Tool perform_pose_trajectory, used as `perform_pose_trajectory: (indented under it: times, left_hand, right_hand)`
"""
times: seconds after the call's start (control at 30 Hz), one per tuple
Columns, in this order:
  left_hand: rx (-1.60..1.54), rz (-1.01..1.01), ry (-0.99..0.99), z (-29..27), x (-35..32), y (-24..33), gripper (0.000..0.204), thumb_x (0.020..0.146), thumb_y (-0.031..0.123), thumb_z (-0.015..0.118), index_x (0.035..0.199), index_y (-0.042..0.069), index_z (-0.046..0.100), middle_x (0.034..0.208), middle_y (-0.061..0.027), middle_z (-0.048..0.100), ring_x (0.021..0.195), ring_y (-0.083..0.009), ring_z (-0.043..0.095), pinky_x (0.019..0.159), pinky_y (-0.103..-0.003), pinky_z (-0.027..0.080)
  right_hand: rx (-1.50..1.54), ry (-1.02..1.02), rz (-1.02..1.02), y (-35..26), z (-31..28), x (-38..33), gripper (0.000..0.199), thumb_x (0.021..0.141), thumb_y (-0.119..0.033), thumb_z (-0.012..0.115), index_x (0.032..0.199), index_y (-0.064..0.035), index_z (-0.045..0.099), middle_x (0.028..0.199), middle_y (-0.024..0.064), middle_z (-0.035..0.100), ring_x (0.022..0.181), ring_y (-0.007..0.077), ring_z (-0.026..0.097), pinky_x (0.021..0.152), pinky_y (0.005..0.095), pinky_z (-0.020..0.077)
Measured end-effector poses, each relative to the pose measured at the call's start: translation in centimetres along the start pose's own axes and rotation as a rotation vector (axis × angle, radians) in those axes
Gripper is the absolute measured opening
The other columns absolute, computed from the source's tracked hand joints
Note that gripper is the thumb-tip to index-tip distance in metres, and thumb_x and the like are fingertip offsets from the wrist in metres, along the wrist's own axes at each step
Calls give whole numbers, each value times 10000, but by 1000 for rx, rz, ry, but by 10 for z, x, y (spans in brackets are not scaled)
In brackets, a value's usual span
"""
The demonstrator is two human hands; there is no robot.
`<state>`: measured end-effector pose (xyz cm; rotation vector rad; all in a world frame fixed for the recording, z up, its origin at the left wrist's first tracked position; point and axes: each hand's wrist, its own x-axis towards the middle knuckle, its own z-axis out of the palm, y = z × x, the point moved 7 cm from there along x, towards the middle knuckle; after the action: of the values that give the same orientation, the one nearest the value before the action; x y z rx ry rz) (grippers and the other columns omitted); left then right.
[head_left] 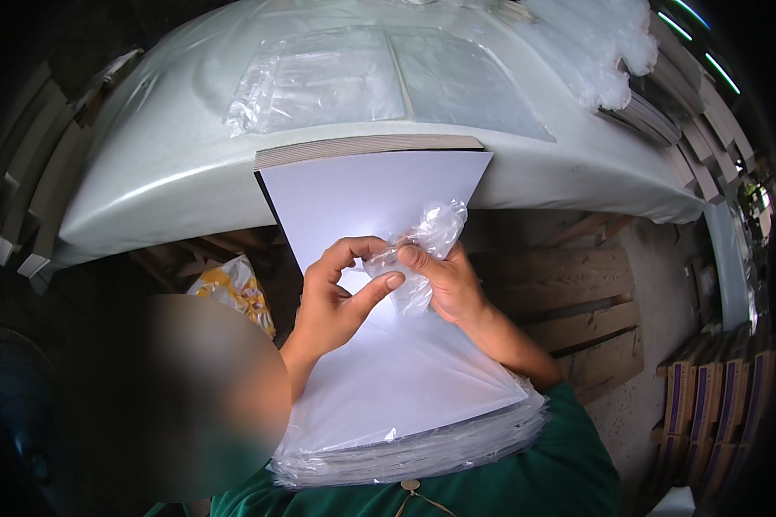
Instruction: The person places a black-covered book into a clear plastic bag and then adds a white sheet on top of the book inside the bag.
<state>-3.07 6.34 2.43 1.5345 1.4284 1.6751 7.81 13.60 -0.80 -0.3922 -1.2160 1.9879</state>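
Crumpled clear plastic film [440, 228] is bunched between my two hands. My right hand [457, 289] grips it, thumb pressed on top. My left hand [328, 297] has its curled index finger and thumb on the film's near left side; the thumb tip stands apart from the index finger, and the other fingertips are hidden. Below my hands, a stack of flat white pieces in clear plastic [405, 392] lies on my lap. Beyond it, a stack of white-topped boards [362, 189] slants up to the table edge, layered edges showing at its far end.
A table under a pale plastic cover [147, 189] curves ahead, with flat clear plastic bags [466, 82] on it. More clear plastic [591, 52] heaps at the far right. Stacked boards [52, 172] flank the left. A wooden pallet [595, 336] and cartons [707, 396] are at the right.
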Motion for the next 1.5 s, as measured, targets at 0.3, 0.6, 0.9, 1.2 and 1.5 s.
perform_pose_trajectory:
  times: [0.3,0.6,0.9,1.2,1.5]
  left_hand:
    - [-115,-212,-87,7,-4,-6,102,752,86,661,781,12,597,667,1,501,629,-57,411,550,-201,350]
    - [-243,-90,23,-7,-4,-13,100,763,104,649,771,9,620,660,5,479,636,-84,425,581,-213,346]
    - [-172,-87,4,-2,-6,-9,94,767,108,644,798,21,622,690,-36,596,683,-111,508,622,-226,375]
    - [432,195,52,-5,2,17,144,807,167,593,757,39,634,761,-52,637,640,-183,527,689,-250,366]
    - [-863,-419,-240,-13,7,-14,227,848,253,558,849,27,578,690,-27,576,637,-136,530,650,-249,420]
  right_hand:
    - [40,-42,2,5,-1,-4,170,774,-129,651,894,-19,600,807,28,615,745,83,558,667,225,438]
    - [-53,16,-26,1,-1,-4,166,766,-160,665,862,-38,605,790,-4,601,758,61,536,682,217,423]
    - [-52,41,-18,0,1,-4,166,790,-195,641,843,-44,596,793,-16,582,740,52,511,653,211,403]
    - [-29,-37,68,3,0,-3,160,765,-148,618,871,-45,557,797,-2,549,732,77,506,649,226,401]
    - [-332,-247,30,-26,-13,-8,226,702,-74,646,889,-36,526,804,45,539,772,120,525,696,266,424]
